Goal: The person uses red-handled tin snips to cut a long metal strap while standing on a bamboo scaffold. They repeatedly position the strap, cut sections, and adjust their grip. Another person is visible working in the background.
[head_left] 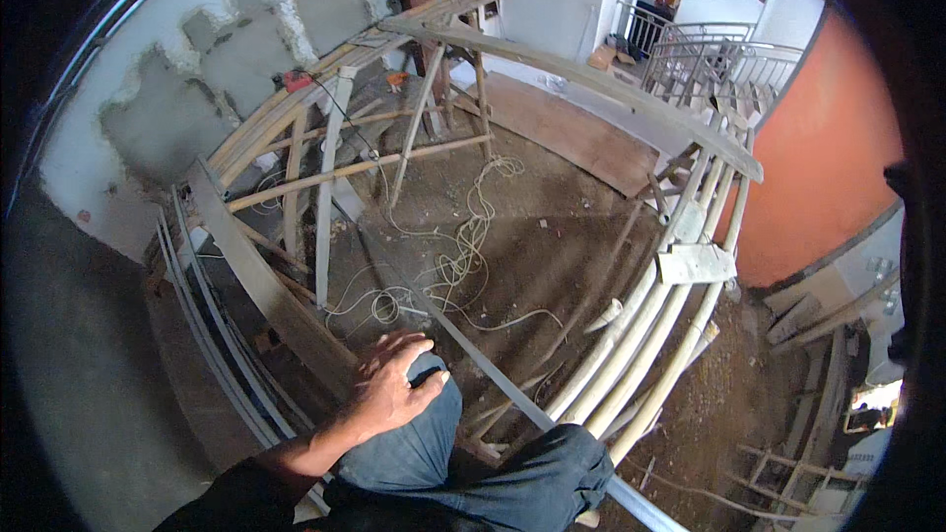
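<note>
My left hand (394, 386) rests over my bent left knee (409, 448), its thumb and fingers apart and no tool in it. The dark sleeve of that arm comes in from the lower left. My right hand is outside the picture. A long thin metal bar (493, 371) slants below me, passing behind my right knee (562, 468) and showing again at the lower right. Just left of my hand, a wide wooden plank (261, 276) runs upward along the scaffold.
Pale bamboo poles (631, 355) form a walkway on my right. A long plank (601, 79) spans the far side. Below, a tangled cable (463, 256) lies on the dirty floor (552, 227). A red power tool (294, 80) sits on the left boards, beside the patched wall (251, 59).
</note>
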Demonstrator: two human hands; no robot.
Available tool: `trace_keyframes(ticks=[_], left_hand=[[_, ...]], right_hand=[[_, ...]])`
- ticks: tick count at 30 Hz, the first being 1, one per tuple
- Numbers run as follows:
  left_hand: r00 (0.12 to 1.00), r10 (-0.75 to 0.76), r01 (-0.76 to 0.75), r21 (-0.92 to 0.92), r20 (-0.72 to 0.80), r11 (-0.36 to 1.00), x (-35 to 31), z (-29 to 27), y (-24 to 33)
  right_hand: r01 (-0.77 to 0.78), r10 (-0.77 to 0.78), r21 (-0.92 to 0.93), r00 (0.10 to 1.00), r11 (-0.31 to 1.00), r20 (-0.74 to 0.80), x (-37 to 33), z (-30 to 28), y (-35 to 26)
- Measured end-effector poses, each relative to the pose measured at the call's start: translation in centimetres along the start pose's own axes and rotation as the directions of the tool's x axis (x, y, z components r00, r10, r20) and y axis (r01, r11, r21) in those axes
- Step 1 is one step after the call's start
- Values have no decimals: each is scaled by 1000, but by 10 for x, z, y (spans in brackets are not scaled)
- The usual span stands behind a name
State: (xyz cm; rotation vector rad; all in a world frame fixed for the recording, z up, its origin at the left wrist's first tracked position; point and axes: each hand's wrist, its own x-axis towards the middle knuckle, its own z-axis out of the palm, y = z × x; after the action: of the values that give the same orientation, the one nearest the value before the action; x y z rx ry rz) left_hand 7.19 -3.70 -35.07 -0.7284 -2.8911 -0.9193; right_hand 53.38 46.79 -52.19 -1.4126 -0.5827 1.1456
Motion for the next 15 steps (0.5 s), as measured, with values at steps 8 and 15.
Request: trace_keyframes(ticks=[8,15], left_hand=[[976,-208,214,-115,61,970,0,-3,7],[975,-221,221,-50,-9,974,-16,-4,-2]], right_hand=[[-20,43,202,993,979,-108,-35,0,9],[-240,296,226,919,944,-261,-101,72,82]])
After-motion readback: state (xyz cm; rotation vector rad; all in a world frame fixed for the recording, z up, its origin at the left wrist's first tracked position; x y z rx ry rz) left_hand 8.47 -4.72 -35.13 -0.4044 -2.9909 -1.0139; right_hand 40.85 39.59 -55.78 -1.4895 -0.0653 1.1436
